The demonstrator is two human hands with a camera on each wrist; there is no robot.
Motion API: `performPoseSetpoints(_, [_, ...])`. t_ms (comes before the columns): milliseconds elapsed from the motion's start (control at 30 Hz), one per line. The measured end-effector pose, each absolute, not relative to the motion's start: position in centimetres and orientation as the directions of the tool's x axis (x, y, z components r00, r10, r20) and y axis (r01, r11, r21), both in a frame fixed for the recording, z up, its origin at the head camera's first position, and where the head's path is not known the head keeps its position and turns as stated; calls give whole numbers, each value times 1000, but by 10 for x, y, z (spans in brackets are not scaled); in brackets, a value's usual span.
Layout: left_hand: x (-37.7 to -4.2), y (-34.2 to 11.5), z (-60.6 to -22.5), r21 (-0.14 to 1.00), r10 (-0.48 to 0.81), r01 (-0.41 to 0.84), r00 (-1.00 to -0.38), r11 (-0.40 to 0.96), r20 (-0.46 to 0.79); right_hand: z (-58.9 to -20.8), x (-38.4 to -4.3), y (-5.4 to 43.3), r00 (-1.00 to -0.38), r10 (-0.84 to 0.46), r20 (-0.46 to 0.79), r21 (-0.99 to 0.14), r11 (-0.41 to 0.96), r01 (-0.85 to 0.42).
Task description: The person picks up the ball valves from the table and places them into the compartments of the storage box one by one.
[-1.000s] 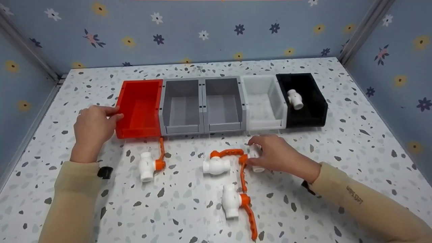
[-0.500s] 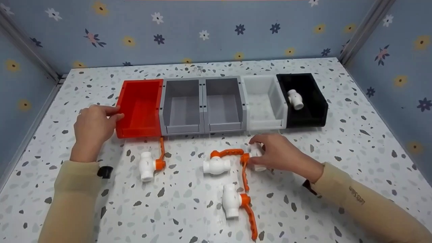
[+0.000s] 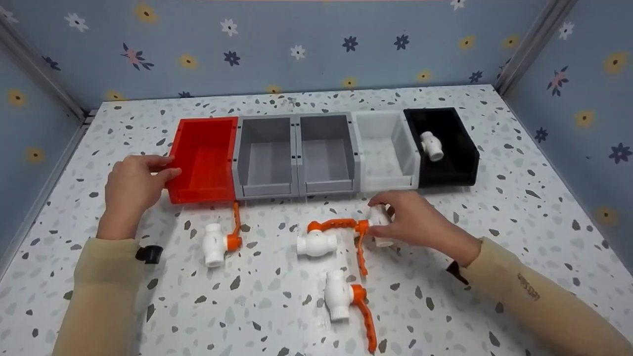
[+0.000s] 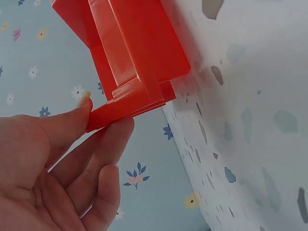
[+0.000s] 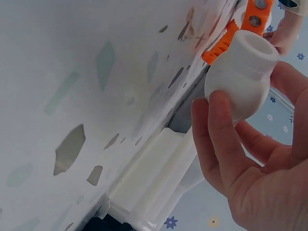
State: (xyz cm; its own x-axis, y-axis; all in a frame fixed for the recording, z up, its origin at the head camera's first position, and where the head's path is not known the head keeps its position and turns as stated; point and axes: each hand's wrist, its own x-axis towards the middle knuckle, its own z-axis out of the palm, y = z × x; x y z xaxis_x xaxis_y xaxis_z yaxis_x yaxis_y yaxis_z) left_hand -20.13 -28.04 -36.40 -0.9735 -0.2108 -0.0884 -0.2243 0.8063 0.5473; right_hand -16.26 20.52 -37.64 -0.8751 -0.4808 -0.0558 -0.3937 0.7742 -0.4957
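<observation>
From my head view, my two hands are well apart. My left hand (image 3: 131, 183) pinches the left edge of the red bin (image 3: 203, 196), first in a joined row with two grey bins (image 3: 269, 189), a white bin (image 3: 388, 184) and a black bin (image 3: 447, 179). A white valve body (image 3: 431, 147) lies in the black one. My right hand (image 3: 418, 217) grips a white valve (image 3: 380, 216) just in front of the white bin, its orange lever (image 3: 361, 254) pointing toward me. Three more valves lie on the speckled table (image 3: 267, 316): one in front of the red bin, one (image 3: 317, 244) just left of my grip, one (image 3: 338, 295) nearer me. The middle one's lever reaches the held valve's orange stem; I can't tell whether they touch.

My left wrist view shows the grip from below: thumb on one side of the red rim, a fingertip on the other, and the remaining fingers curled loosely beneath.

My right wrist view gives what the head view hides: the held valve's round underside and hollow open end, with my fingers wrapped about the body. Orange lever parts overlap behind it.
</observation>
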Motion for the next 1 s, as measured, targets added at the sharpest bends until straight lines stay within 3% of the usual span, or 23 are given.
performPoseSetpoints(1000, [-202, -286, -366, 595, -218, -253, -967, 763, -131, -350, -185, 220, -914, -404, -33, -545, 774, -322])
